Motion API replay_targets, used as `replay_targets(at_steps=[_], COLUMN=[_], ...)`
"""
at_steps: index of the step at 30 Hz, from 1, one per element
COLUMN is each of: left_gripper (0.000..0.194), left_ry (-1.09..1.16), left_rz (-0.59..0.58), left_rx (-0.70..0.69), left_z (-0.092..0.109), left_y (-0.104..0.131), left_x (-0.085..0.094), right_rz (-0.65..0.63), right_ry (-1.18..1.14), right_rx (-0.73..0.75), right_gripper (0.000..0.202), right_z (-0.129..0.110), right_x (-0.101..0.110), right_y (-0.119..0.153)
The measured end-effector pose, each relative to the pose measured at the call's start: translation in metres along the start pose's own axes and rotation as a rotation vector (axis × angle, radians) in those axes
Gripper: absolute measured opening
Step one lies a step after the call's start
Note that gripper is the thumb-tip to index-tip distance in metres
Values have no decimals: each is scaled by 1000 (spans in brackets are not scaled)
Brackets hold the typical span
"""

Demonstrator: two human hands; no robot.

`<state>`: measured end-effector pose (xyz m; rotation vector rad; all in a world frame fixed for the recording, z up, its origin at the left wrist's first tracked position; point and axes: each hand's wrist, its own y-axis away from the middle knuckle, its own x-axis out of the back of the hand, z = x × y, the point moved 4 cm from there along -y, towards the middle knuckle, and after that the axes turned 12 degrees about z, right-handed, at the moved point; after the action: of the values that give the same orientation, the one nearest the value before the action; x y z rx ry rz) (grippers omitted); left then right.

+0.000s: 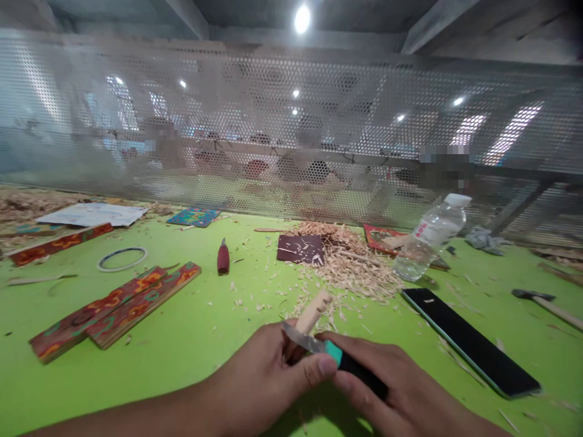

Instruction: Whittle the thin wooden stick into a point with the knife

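Near the front edge of the view, my left hand [268, 370] is closed around a pale carved wooden stick [312, 312], whose notched end points up and away. My right hand [387, 376] grips the black handle of a carving knife [314, 344] with a turquoise collar. The knife's blade lies across the stick, close to my left fingers. My left thumb rests against the turquoise collar. The lower end of the stick is hidden in my left hand. Beyond both hands lies a heap of wood shavings [364, 270] with a dark red sandpaper sheet [300, 249] beside it.
Painted wooden strips [141, 309], a tape roll [122, 259] and a red-handled knife [223, 258] lie left. To the right are a phone [471, 340], a tilted plastic bottle [430, 240] and a hammer [549, 300]. A perforated metal screen [255, 133] stands behind the green table [191, 382].
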<state>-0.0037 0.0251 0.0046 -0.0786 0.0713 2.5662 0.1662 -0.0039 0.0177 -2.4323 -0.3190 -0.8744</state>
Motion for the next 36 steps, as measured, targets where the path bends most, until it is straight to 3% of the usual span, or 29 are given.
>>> replay_targets(at_steps=[6,13,26,32,36], left_gripper=[44,45,45,46,45], left_ry=[61,72,133,-109,-192], left_rz=[-33,-29,-88,27,71], left_rx=[5,6,45,-14,-76], left_z=[2,-4,-5,-7,-5], left_y=[-2,-3,-2,-2,1], left_x=[0,3,0,5,7], right_rz=[-94,-97,-119,-100,-53], right_ry=[-149,-80,-5,-32,-50], right_rx=[-105,-186,-198,-205,-185], right_gripper=[26,39,52,58,49], right_z=[-5,-8,-8,-9,-10], right_x=[1,5,8,8,8], right_y=[-6,-6,-6,-5,-6])
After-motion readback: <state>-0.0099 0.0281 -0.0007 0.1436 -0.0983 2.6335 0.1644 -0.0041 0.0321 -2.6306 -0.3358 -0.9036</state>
